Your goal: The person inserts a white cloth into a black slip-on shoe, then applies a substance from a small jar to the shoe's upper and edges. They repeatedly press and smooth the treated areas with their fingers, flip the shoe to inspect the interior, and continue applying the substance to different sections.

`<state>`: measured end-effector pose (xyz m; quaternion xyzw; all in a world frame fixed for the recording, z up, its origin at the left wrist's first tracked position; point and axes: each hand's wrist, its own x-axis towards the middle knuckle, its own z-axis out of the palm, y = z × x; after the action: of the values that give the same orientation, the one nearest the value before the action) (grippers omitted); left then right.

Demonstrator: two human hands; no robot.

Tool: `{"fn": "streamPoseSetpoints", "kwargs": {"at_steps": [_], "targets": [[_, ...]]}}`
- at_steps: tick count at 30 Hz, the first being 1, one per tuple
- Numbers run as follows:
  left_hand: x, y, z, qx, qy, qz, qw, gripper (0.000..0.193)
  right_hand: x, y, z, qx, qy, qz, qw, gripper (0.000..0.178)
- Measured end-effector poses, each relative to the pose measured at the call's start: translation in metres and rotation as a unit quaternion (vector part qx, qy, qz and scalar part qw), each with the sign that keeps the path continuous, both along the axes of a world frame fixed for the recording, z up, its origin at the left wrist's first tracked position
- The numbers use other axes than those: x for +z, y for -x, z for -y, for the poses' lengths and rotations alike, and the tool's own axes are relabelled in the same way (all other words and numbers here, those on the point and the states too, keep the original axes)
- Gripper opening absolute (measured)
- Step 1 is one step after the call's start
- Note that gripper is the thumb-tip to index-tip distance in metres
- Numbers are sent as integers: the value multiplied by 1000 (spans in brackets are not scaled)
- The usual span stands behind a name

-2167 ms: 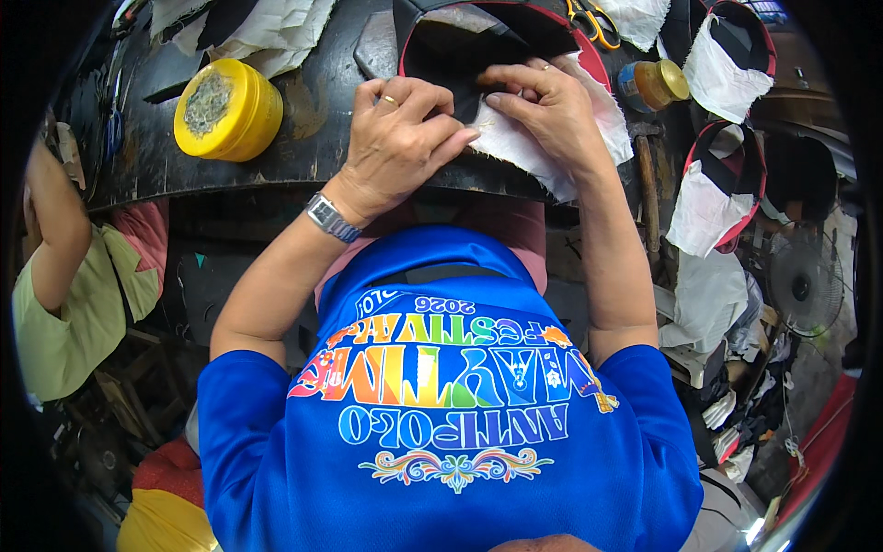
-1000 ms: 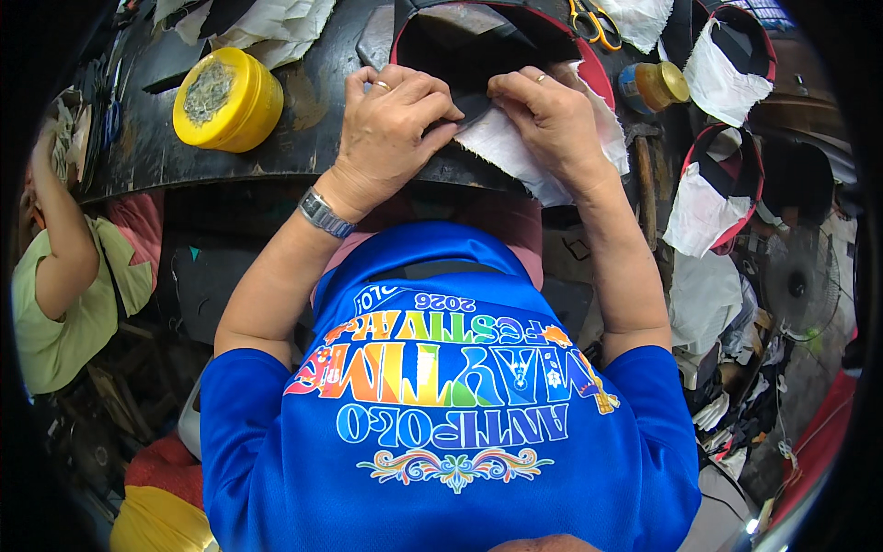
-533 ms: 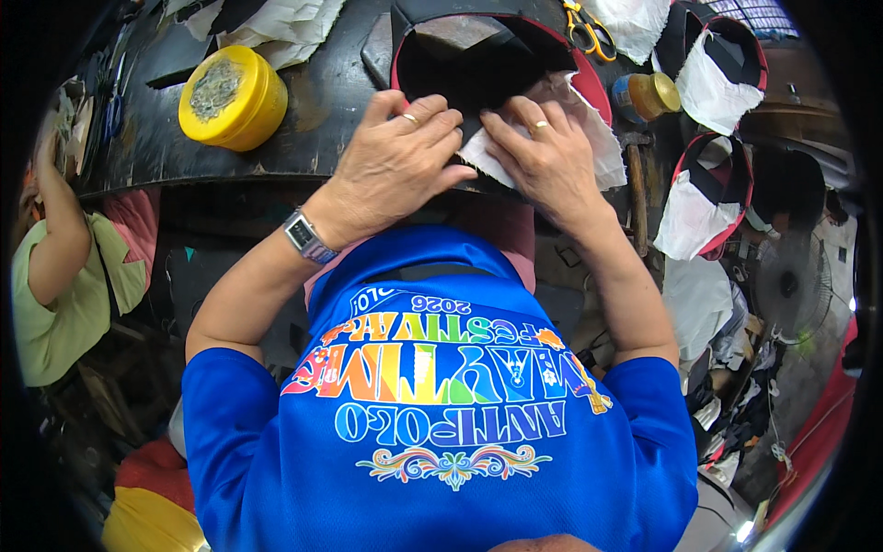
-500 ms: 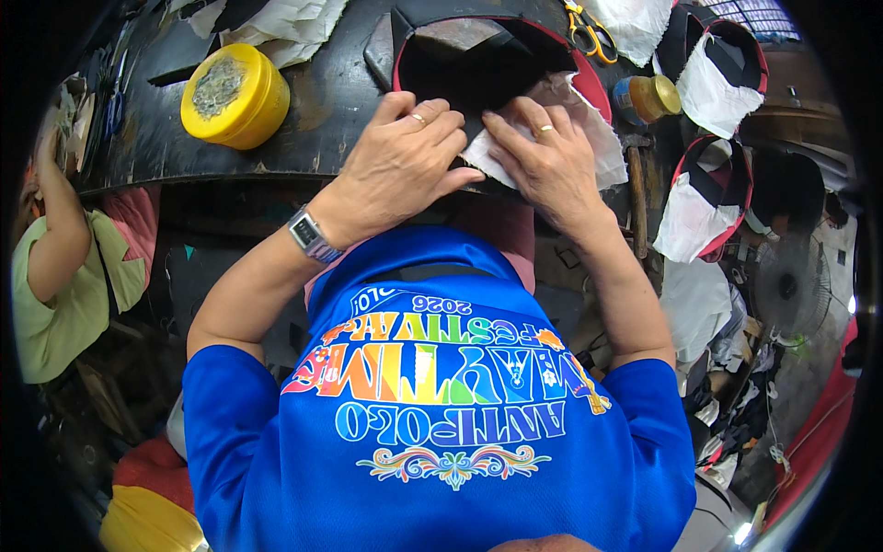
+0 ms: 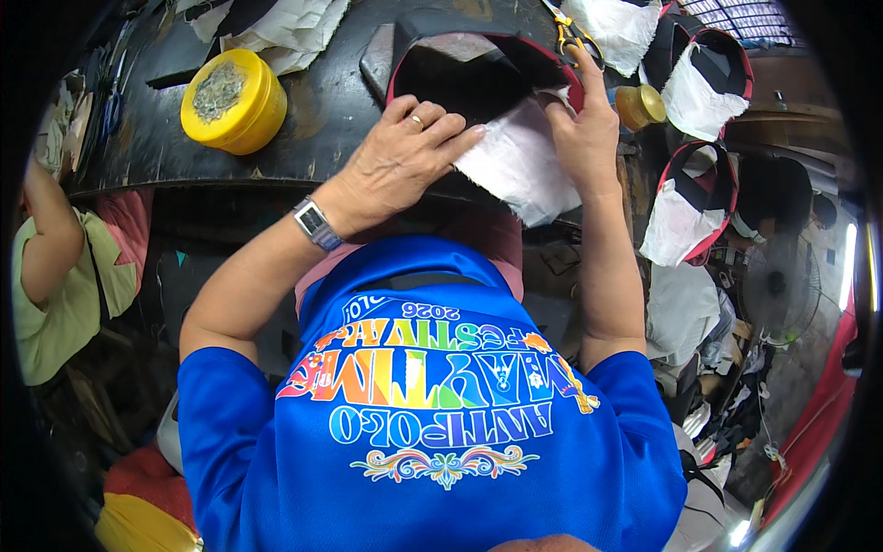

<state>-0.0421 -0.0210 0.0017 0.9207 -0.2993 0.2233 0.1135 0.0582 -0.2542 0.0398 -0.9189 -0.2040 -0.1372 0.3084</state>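
Note:
A black curved piece with a red edge (image 5: 574, 87) lies at the table's front, and its hollow middle looks dark. From its near right side a frayed white cloth (image 5: 520, 161) hangs over the table edge. My left hand (image 5: 400, 156) is closed at the piece's near edge, fingers curled and fingertips against the cloth; its thumb is hidden. Past the red edge on the right, my right hand (image 5: 590, 129) reaches with thumb and index finger apart. Its fingertips are close to the yellow-and-black handled scissors (image 5: 578, 39); whether they touch is unclear.
A yellow round tub (image 5: 235, 103) stands on the dark table (image 5: 317, 138) at left. A small jar with a yellow lid (image 5: 641, 107) sits beside my right wrist. Similar red-edged pieces with white cloth (image 5: 681, 221) are at right. Another person's arm (image 5: 51, 235) shows far left.
My right hand has left the white cloth and moved up and right toward the scissors. The cloth now hangs lower and spread out. My left hand's thumb has tucked out of sight.

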Motion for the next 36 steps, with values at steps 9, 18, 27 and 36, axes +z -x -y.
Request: {"fn": "streamPoseSetpoints", "kwargs": {"at_steps": [9,18,27,36], "targets": [[27,-13,-49,-104,-78,-88,988,56,-17,6,19,-7,-280,-328,902,70],[16,28,-15,-41,-20,-235,971,111,-14,16,8,-9,-204,-230,952,72],[44,10,-28,-85,76,-273,955,98,-16,39,0,-5,-280,-218,935,77],[25,-2,-19,-129,16,-232,964,92,-2,43,11,142,126,249,950,58]]}}
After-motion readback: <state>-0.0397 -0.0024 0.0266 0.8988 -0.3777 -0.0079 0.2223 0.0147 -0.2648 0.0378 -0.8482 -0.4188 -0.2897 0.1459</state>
